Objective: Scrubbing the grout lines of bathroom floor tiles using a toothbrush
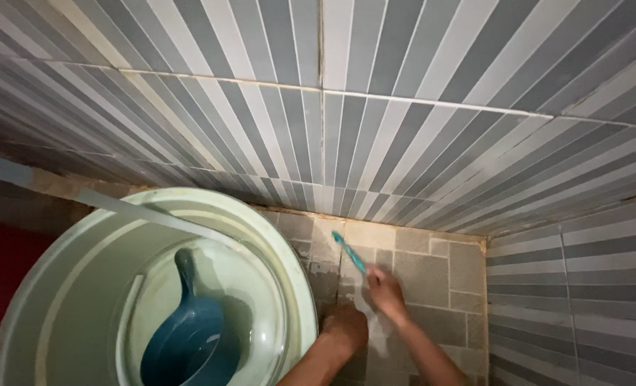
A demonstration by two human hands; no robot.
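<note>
Scrubbing the floor tiles in the corner with a toothbrush

My right hand [385, 289] grips the teal toothbrush [349, 251], its head on the floor [432, 275] near the striped wall [375, 136]; my left hand [345, 327] rests clenched on the tiles beside the pale green tub [293, 271] holding a blue scoop [189, 336]

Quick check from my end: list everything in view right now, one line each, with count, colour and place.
bucket: one, pale green, lower left on the floor, water inside
dipper: one, dark blue, floating in the bucket, handle pointing up
brush: one, teal, small, over the floor tiles near the corner
floor tiles: grey stone pattern, wet, bottom centre
wall tiles: grey and white stripes, top and right
pipe: one, grey, crossing above the bucket rim
right hand: holds the brush
left hand: resting on the floor beside the bucket
</note>
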